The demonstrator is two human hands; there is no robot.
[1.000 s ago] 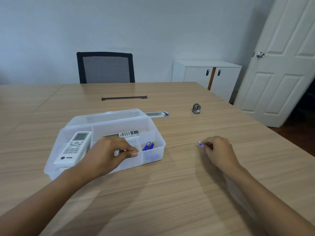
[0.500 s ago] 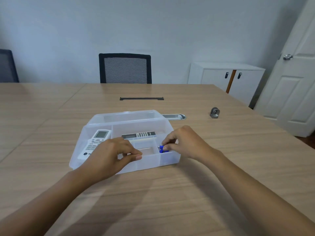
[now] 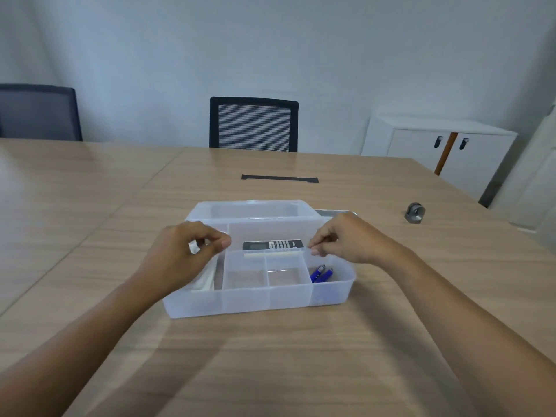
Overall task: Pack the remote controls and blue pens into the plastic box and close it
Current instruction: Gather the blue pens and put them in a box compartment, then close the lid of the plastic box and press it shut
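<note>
Plastic box (image 3: 258,299) open; blue pens (image 3: 321,273) in its front-right compartment, dark remote (image 3: 273,245) in rear. Left hand (image 3: 183,254) and right hand (image 3: 346,239) over box, fingers curled, gripping nothing visible. Probably reaching back for lid (image 3: 249,209) to close.

Bare hands (image 3: 180,254) and forearms, no sleeves

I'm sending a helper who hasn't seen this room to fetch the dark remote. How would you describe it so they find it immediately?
On the wooden table sits a clear plastic box, lid open. In its long rear compartment, between the person's two hands, lies the dark remote, flat and crosswise. It is slim and black with pale buttons, unlike the blue pens in the front right compartment.
</note>
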